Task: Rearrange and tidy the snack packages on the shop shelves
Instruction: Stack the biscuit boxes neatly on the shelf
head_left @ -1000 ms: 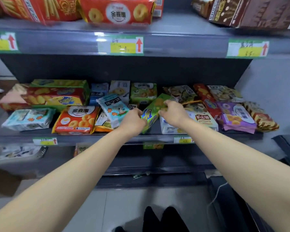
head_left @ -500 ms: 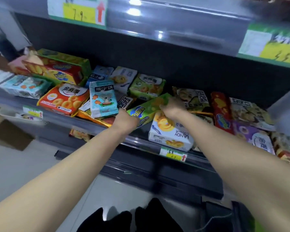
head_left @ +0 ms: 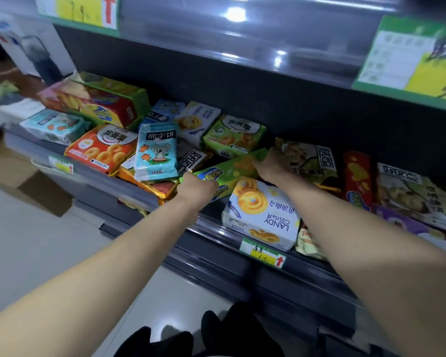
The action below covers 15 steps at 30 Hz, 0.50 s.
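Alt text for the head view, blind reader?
Left hand and right hand grip the ends of a green pack on a crowded snack shelf. A white bag and a blue bag lie beside it.

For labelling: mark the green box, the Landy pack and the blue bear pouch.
green box (head_left: 234, 167): head view, top face, mid-length.
Landy pack (head_left: 264, 215): head view, white front.
blue bear pouch (head_left: 157, 151): head view, bear picture.

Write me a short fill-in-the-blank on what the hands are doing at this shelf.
The left hand and right hand grip one pack coloured ___.
The tag under the white box bears a red ___.
The blue pouch lies ___ of the left hand.
Missing: green; arrow; left.
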### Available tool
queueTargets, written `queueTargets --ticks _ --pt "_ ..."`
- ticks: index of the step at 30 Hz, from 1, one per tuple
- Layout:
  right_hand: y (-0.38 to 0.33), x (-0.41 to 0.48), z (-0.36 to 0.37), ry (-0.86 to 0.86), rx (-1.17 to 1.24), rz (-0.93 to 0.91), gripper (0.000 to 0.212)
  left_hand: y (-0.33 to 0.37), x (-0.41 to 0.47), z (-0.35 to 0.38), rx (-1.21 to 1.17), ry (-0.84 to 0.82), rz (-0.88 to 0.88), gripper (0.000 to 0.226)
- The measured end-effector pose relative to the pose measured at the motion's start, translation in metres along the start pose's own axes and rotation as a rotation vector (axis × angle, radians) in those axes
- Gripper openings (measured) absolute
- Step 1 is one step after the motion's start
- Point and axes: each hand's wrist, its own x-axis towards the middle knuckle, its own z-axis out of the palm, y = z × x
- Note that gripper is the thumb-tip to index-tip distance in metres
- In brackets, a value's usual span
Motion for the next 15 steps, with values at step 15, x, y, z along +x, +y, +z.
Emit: queueTargets --ticks 15 --pt "-0.033 -0.023 -0.035 0.260 0.247 0.202 0.056 0.029 -0.040 -0.021 0.072 0.055 0.266 0.054"
